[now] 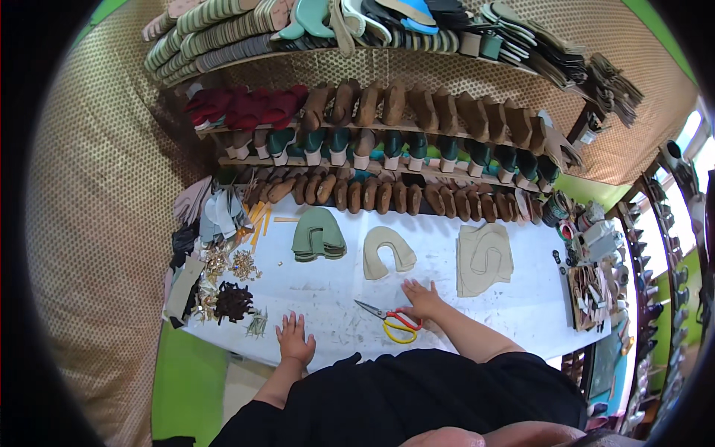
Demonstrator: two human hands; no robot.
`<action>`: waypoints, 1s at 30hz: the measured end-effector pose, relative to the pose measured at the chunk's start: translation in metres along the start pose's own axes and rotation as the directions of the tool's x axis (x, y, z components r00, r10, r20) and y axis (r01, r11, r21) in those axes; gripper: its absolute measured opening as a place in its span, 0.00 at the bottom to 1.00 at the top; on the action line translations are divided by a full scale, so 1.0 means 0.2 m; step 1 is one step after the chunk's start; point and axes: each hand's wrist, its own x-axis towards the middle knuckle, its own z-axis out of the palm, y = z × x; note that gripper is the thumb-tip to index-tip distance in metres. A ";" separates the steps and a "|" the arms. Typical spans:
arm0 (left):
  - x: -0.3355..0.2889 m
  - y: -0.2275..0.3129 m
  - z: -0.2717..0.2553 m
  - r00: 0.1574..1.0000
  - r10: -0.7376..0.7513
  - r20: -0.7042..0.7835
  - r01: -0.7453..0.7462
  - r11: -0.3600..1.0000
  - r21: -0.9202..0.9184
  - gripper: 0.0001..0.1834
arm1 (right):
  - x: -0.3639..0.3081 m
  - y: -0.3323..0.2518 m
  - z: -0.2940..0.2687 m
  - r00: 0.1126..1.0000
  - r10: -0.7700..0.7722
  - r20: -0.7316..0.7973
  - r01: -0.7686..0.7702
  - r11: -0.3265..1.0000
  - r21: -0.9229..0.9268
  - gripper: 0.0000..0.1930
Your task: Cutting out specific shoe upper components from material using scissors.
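Note:
My left hand lies on the white tabletop near its front edge, fingers spread, holding nothing. Farther right, my right hand also rests open on the table. Just beside and below it is a pair of scissors with one red and one yellow handle, its blades pointing left. Beyond my right hand sits a beige U-shaped cut piece. A stack of green U-shaped pieces lies to its left. On the right is a pile of beige sheets with a curved piece on top.
At the table's left are small gold metal parts, a dark brown heap and yellow strips. Along the back stand racks of brown shoe forms and green heeled ones. Boxes and swatches crowd the right edge.

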 end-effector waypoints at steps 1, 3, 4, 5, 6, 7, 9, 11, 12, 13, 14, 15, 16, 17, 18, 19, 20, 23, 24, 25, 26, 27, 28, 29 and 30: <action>-0.01 -0.01 0.01 1.000 0.002 -0.009 -0.002 1.000 -0.010 0.38 | -0.07 0.02 0.01 0.998 0.051 0.021 -0.051 0.999 0.010 0.44; 0.00 -0.02 0.02 0.999 0.027 -0.022 -0.027 0.999 -0.021 0.38 | -0.18 0.07 0.04 0.995 0.097 0.003 -0.097 0.995 0.001 0.43; 0.00 -0.02 0.02 0.999 0.027 -0.017 -0.027 0.999 -0.020 0.38 | -0.24 0.09 0.05 0.990 0.140 0.011 -0.141 0.990 0.014 0.42; 0.00 -0.03 0.02 1.000 0.028 -0.011 -0.028 0.999 -0.020 0.39 | -0.29 0.09 0.06 0.983 0.184 0.020 -0.185 0.982 0.028 0.42; 0.00 -0.04 0.03 0.999 0.046 -0.013 -0.047 0.999 -0.020 0.39 | -0.34 0.09 0.06 0.973 0.227 0.038 -0.229 0.973 0.033 0.41; 0.00 -0.05 0.04 0.999 0.047 -0.013 -0.047 0.999 -0.012 0.39 | -0.38 0.09 0.08 0.967 0.252 0.030 -0.253 0.966 0.053 0.41; 0.01 -0.05 0.00 0.995 0.075 0.059 -0.076 0.997 0.026 0.41 | -0.47 0.10 0.12 0.952 0.306 0.023 -0.307 0.948 0.079 0.41; 0.03 -0.06 -0.02 0.988 0.103 0.118 -0.108 0.993 0.043 0.42 | -0.56 0.10 0.17 0.938 0.345 0.024 -0.346 0.933 0.101 0.41; 0.04 -0.07 -0.03 0.978 0.109 0.178 -0.122 0.991 0.059 0.42 | -0.59 0.10 0.20 0.930 0.367 0.034 -0.369 0.923 0.114 0.42; 0.06 -0.08 -0.04 0.976 0.123 0.180 -0.136 0.989 0.060 0.42 | -0.61 0.10 0.22 0.925 0.379 0.031 -0.380 0.917 0.120 0.42; 0.07 -0.08 -0.05 0.967 0.120 0.226 -0.139 0.988 0.066 0.42 | -0.64 0.10 0.24 0.920 0.391 0.031 -0.392 0.912 0.124 0.42; 0.09 -0.09 -0.05 0.956 0.116 0.271 -0.140 0.987 0.074 0.43 | -0.68 0.10 0.27 0.915 0.401 0.031 -0.402 0.907 0.129 0.43; 0.12 -0.10 -0.04 0.948 0.125 0.293 -0.159 0.983 0.094 0.44 | -0.70 0.10 0.29 0.911 0.411 0.033 -0.411 0.901 0.135 0.43; 0.14 -0.11 -0.03 0.944 0.135 0.300 -0.171 0.981 0.096 0.44 | -0.72 0.10 0.30 0.909 0.417 0.027 -0.416 0.897 0.147 0.43; 0.18 -0.12 -0.02 0.934 0.145 0.328 -0.181 0.980 0.083 0.45 | -0.74 0.12 0.31 0.905 0.424 0.018 -0.422 0.892 0.161 0.43; 0.21 -0.12 -0.01 0.922 0.155 0.355 -0.192 0.979 0.070 0.46 | -0.76 0.13 0.33 0.900 0.435 0.019 -0.432 0.886 0.170 0.43; 0.25 -0.13 0.01 0.917 0.162 0.364 -0.204 0.976 0.078 0.47 | -0.77 0.15 0.33 0.904 0.428 0.020 -0.425 0.890 0.163 0.43; 0.38 -0.53 0.35 0.919 0.281 0.275 -0.304 0.952 0.044 0.42 | -0.73 0.15 0.27 0.944 0.329 0.026 -0.329 0.933 0.147 0.41; 0.40 -0.42 0.21 0.789 0.481 0.381 -0.579 0.789 0.205 0.36 | -0.74 0.19 0.30 0.942 0.333 0.036 -0.334 0.926 0.175 0.40; 0.42 -0.36 0.23 0.785 0.488 0.381 -0.585 0.786 0.200 0.36 | -0.76 0.23 0.33 0.939 0.341 0.036 -0.342 0.923 0.174 0.40; 0.41 -0.43 0.24 0.877 0.379 0.297 -0.406 0.913 0.034 0.34 | -0.73 0.22 0.30 0.957 0.290 -0.022 -0.284 0.947 0.150 0.37; 0.40 -0.42 0.22 0.935 0.267 0.234 -0.235 0.959 -0.156 0.32 | -0.72 0.26 0.29 0.962 0.261 -0.078 -0.249 0.960 0.131 0.33; 0.36 -0.43 0.21 0.944 0.248 0.218 -0.216 0.964 -0.157 0.32 | -0.69 0.32 0.26 0.967 0.238 -0.085 -0.228 0.967 0.116 0.33; 0.33 -0.34 0.16 0.969 0.141 0.205 -0.079 0.957 -0.281 0.32 | -0.65 0.42 0.27 0.975 0.218 -0.050 -0.210 0.968 0.138 0.29; 0.29 -0.28 0.10 0.978 0.029 0.208 0.057 0.917 -0.396 0.32 | -0.63 0.50 0.27 0.981 0.194 -0.015 -0.189 0.968 0.164 0.26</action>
